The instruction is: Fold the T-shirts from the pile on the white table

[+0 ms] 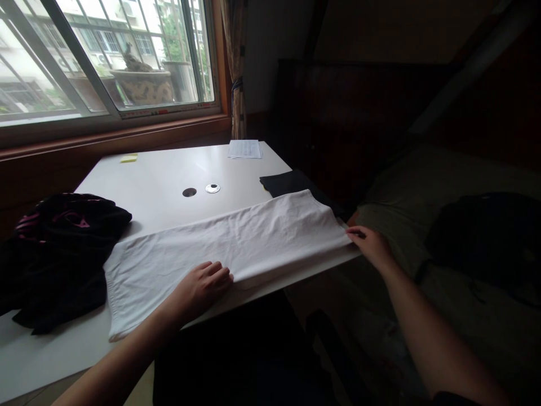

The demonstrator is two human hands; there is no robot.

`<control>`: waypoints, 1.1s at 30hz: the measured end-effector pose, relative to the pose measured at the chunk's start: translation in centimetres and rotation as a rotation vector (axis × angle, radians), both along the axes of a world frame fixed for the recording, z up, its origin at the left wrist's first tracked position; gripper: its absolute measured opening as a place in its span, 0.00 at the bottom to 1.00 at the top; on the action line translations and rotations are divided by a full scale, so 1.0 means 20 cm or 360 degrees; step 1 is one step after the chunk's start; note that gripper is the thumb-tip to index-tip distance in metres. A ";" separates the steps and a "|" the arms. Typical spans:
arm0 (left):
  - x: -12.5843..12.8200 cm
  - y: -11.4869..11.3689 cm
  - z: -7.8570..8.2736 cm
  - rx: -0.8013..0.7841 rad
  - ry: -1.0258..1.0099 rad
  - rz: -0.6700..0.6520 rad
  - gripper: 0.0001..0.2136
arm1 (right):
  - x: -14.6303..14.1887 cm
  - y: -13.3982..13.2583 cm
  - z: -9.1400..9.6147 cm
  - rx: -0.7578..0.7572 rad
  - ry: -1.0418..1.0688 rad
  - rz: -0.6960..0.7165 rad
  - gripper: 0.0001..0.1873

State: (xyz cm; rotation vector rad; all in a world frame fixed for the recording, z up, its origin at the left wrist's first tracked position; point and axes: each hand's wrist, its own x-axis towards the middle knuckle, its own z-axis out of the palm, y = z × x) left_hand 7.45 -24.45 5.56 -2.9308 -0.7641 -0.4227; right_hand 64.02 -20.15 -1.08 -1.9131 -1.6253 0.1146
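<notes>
A white garment (220, 237), folded into a long strip, lies along the near part of the white table. Its left end shows a stitched hem, and soft creases run across its middle; which kind of garment it is I cannot tell. My left hand (209, 285) rests at the near edge of the strip, fingers curled closed over the fabric. At the far right end, my right hand (369, 243) pinches the near corner of the cloth between thumb and fingers, right by the table's edge.
Black clothing with pink marks (63, 254) is heaped at the left of the table (156, 169). Dark folded cloth (287, 181) lies behind the garment's right end. Papers (245, 149), a yellow pad (129, 158) and two round fittings are farther back. A dark bed area is at right.
</notes>
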 end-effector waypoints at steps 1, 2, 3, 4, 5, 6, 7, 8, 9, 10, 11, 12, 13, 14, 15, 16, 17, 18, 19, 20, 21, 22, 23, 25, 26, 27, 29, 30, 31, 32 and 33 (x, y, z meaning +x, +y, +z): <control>0.00 -0.01 0.00 -0.0058 -0.0047 -0.0030 0.08 | -0.01 0.00 0.00 0.0016 -0.0018 0.0020 0.15; -0.01 -0.02 0.01 -0.0117 -0.0081 -0.0056 0.09 | -0.01 0.00 0.00 0.0034 -0.0035 0.0040 0.15; -0.01 -0.02 0.02 -0.0166 -0.0104 -0.0083 0.10 | -0.02 -0.01 0.00 0.0052 -0.0051 0.0056 0.15; -0.01 -0.03 0.03 -0.0199 -0.0119 -0.0105 0.10 | -0.02 -0.01 0.00 0.0072 -0.0063 0.0063 0.14; -0.01 -0.03 0.04 -0.0219 -0.0132 -0.0118 0.10 | -0.03 -0.01 0.00 0.0093 -0.0070 0.0058 0.14; -0.01 -0.03 0.05 -0.0233 -0.0146 -0.0123 0.11 | -0.04 -0.02 0.01 0.0114 -0.0068 0.0042 0.14; -0.01 -0.03 0.06 -0.0242 -0.0166 -0.0122 0.11 | -0.04 -0.02 0.01 0.0133 -0.0057 0.0021 0.14; -0.01 -0.02 0.07 -0.0249 -0.0184 -0.0116 0.11 | -0.05 -0.02 0.01 0.0148 -0.0038 -0.0001 0.14; -0.02 -0.02 0.07 -0.0254 -0.0195 -0.0111 0.11 | -0.05 -0.03 0.02 0.0159 -0.0011 -0.0020 0.15; -0.02 -0.02 0.06 -0.0255 -0.0193 -0.0114 0.11 | -0.05 -0.03 0.02 0.0164 0.0023 -0.0035 0.15; -0.02 -0.02 0.06 -0.0255 -0.0177 -0.0128 0.11 | -0.04 -0.03 0.02 0.0161 0.0055 -0.0047 0.15; -0.02 -0.02 0.04 -0.0257 -0.0153 -0.0147 0.11 | -0.04 -0.03 0.02 0.0148 0.0081 -0.0054 0.15; -0.02 -0.02 0.03 -0.0262 -0.0125 -0.0164 0.11 | -0.03 -0.03 0.02 0.0123 0.0095 -0.0053 0.15; -0.02 -0.02 0.02 -0.0267 -0.0100 -0.0177 0.10 | -0.02 -0.03 0.01 0.0088 0.0097 -0.0042 0.14; -0.02 -0.02 0.00 -0.0269 -0.0079 -0.0187 0.10 | -0.01 -0.03 0.01 0.0049 0.0082 -0.0024 0.14; -0.02 -0.02 -0.01 -0.0267 -0.0063 -0.0195 0.10 | 0.00 -0.03 0.01 0.0015 0.0053 -0.0006 0.14; -0.02 -0.01 -0.01 -0.0263 -0.0055 -0.0204 0.10 | 0.01 -0.03 0.01 -0.0008 0.0008 0.0010 0.14; -0.03 0.00 -0.01 -0.0259 -0.0053 -0.0212 0.10 | 0.01 -0.03 0.01 -0.0020 -0.0055 0.0022 0.14; -0.03 0.02 -0.01 -0.0256 -0.0059 -0.0208 0.10 | 0.01 -0.02 0.02 -0.0017 -0.0137 0.0027 0.15; -0.05 0.04 0.00 -0.0249 -0.0071 -0.0177 0.10 | 0.01 -0.01 0.03 -0.0002 -0.0230 0.0027 0.16; -0.06 0.07 0.00 -0.0236 -0.0084 -0.0108 0.10 | -0.01 0.01 0.05 0.0023 -0.0324 0.0025 0.18; -0.08 0.11 0.01 -0.0215 -0.0093 -0.0001 0.11 | -0.03 0.03 0.06 0.0054 -0.0407 0.0030 0.18; -0.10 0.15 0.01 -0.0185 -0.0092 0.0136 0.13 | -0.06 0.06 0.08 0.0087 -0.0470 0.0048 0.19; -0.15 0.25 -0.01 -0.0114 -0.0053 0.0442 0.20 | -0.17 0.14 0.12 0.0151 -0.0515 0.0123 0.19; -0.17 0.29 -0.03 -0.0093 -0.0020 0.0586 0.22 | -0.24 0.19 0.14 0.0168 -0.0509 0.0191 0.19; -0.20 0.34 -0.06 -0.0092 0.0024 0.0716 0.24 | -0.33 0.24 0.15 0.0183 -0.0491 0.0266 0.20; -0.24 0.42 -0.11 -0.0153 0.0117 0.0950 0.27 | -0.52 0.36 0.16 0.0172 -0.0446 0.0460 0.24; -0.26 0.45 -0.14 -0.0211 0.0156 0.1057 0.28 | -0.62 0.42 0.16 0.0135 -0.0427 0.0585 0.25; -0.27 0.47 -0.17 -0.0274 0.0184 0.1154 0.29 | -0.71 0.48 0.15 0.0087 -0.0409 0.0700 0.27; -0.29 0.49 -0.19 -0.0333 0.0201 0.1237 0.29 | -0.79 0.53 0.14 0.0011 -0.0413 0.0800 0.28; -0.31 0.50 -0.21 -0.0379 0.0209 0.1305 0.30 | -0.85 0.59 0.12 -0.0080 -0.0428 0.0864 0.30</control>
